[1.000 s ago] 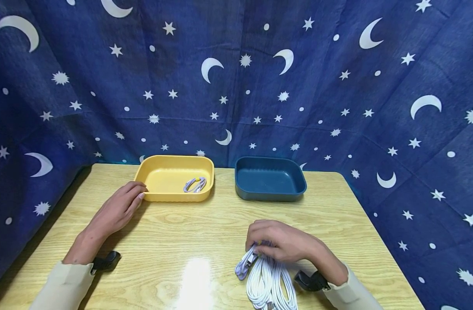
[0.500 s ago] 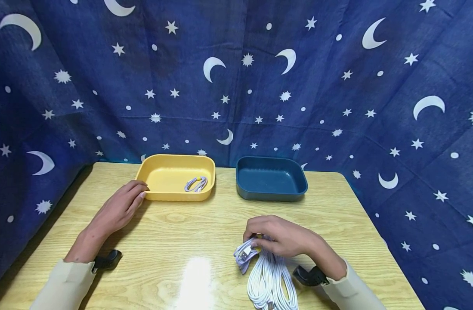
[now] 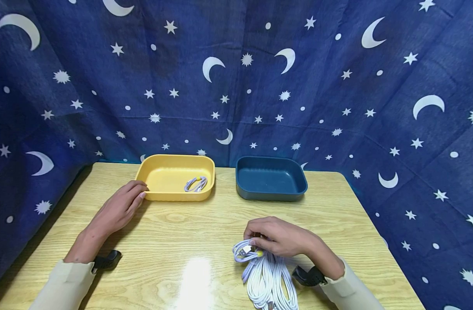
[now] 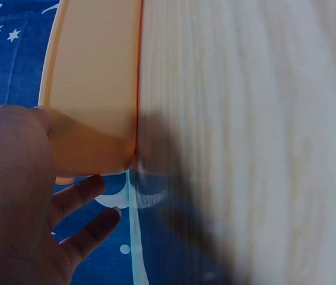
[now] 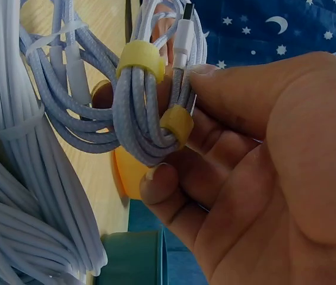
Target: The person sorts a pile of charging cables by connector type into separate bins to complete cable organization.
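Right hand (image 3: 279, 237) pinches lilac cable bundle (image 5: 144, 107) (yellow-banded); left hand (image 3: 118, 206), relaxed, touches yellow tray (image 3: 174, 174).

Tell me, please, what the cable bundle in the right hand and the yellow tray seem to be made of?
Cable bundle: probably braided fabric sheath, lilac, since a fine woven texture shows; its yellow bands look like soft rubber or plastic. Yellow tray: apparently moulded plastic, smooth and matte, with rounded corners and uniform colour.

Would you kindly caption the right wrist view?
Right hand pinches a lilac cable coil bound with yellow ties, beside white cables.
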Demonstrator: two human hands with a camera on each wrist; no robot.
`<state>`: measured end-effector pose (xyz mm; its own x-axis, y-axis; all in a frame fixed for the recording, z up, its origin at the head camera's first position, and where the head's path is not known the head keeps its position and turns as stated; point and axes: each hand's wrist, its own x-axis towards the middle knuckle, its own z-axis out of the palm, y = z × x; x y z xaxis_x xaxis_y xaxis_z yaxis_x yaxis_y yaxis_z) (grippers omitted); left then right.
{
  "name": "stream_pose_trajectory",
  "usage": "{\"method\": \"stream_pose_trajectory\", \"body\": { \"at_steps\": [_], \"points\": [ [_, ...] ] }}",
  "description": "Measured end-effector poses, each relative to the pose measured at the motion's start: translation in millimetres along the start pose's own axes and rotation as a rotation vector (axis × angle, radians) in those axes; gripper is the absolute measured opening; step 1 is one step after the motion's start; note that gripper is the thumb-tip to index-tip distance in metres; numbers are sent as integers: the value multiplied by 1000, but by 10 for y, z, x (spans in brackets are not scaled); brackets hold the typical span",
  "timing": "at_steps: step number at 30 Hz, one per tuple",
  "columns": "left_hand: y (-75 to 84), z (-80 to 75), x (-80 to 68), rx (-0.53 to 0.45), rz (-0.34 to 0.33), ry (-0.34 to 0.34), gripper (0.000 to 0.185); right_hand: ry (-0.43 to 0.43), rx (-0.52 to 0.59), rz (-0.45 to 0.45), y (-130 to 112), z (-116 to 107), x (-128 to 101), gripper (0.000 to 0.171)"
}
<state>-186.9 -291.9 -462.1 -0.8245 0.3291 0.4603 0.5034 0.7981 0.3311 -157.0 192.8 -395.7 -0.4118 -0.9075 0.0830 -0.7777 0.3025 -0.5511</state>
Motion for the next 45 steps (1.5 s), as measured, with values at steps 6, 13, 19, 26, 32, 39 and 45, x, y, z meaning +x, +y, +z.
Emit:
{"method": "stream_pose_trajectory", "body": {
  "at_steps": [6,13,19,26,32,39,45],
  "points": [
    [-14,10,-2,4,-10,1,12,0,-18,23,9,9,1,11],
    [-5,7,-3,5,1,9,12,8,9,100,25,9,6,12],
    [-8,8,-5,1,-7,-2,13,12,86,145,68,27,5,14],
    [-13,6,-9,1,-36,-22,14,56,131,169,115,35,8,14],
    [-17,13,-8,10,-34,-30,15,110,207,191,155,45,2,16],
    [-1,11,11,-1,-57,-31,14,120,347,157,195,80,17,11],
    [4,8,3,-9,-61,-28,13,97,433,152,201,97,44,11]
  ]
}}
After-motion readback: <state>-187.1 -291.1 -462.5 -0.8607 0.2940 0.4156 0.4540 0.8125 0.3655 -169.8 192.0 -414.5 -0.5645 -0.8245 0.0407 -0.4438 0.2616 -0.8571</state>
